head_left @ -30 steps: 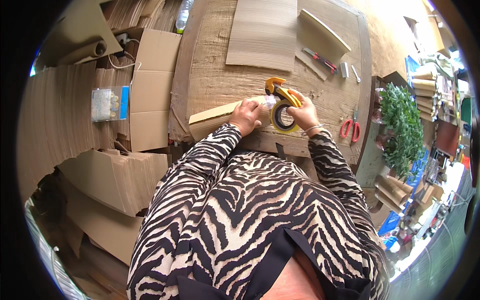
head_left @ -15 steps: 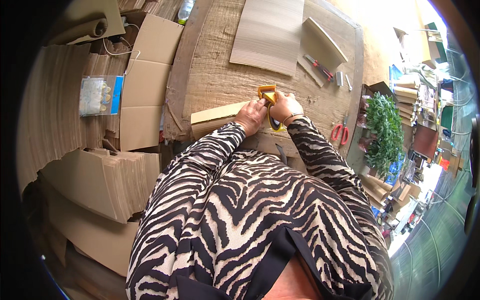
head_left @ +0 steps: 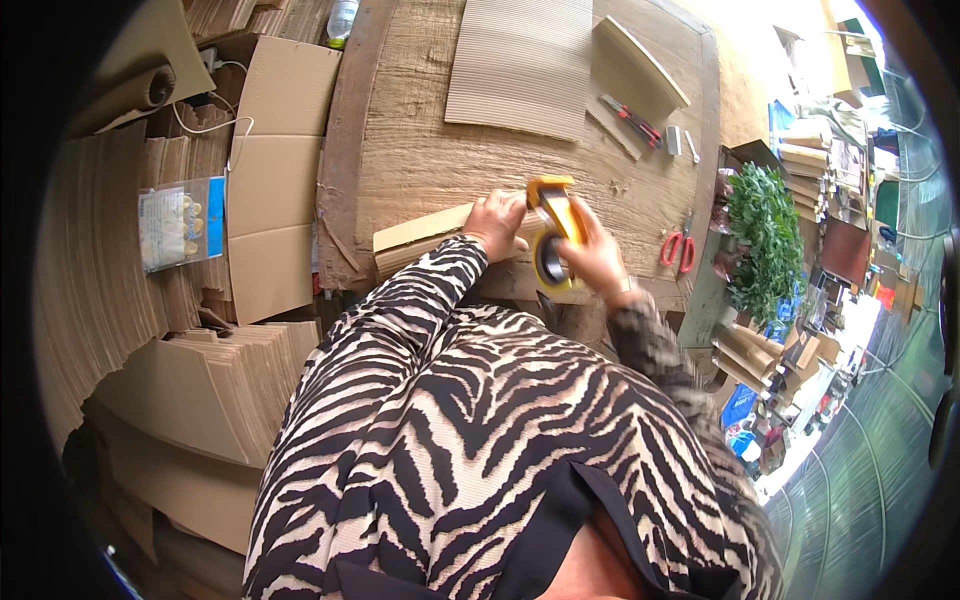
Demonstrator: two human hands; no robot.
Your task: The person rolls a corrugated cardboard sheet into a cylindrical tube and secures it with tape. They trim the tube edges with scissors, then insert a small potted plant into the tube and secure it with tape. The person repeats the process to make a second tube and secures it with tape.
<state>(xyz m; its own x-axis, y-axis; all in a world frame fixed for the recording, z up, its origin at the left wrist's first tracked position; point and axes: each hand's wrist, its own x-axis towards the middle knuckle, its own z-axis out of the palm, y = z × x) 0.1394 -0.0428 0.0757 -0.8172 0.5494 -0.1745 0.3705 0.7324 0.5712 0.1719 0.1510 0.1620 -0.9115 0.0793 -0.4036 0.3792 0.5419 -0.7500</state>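
Note:
My right hand (head_left: 597, 258), slightly blurred, is closed around a yellow tape dispenser (head_left: 566, 212) with a tape roll at its near end. The dispenser is raised over the near part of the wooden table. Just left of it, my left hand (head_left: 497, 222) grips a long folded piece of corrugated cardboard (head_left: 425, 228) lying along the near edge. Part of that cardboard is hidden under the left hand. A tape strip cannot be made out.
On the wooden table (head_left: 420, 150) lie a ribbed cardboard sheet (head_left: 520, 70), a bent cardboard strip (head_left: 645, 65), a red-and-black utility knife (head_left: 633, 122) and red-handled scissors (head_left: 678, 252). Stacked cardboard (head_left: 90, 240) rises at left. Green foliage (head_left: 765, 240) stands at right.
My right hand has drawn the tape dispenser away from my left hand, to the right and nearer my body. The left hand stays on the folded cardboard. The view has shifted slightly.

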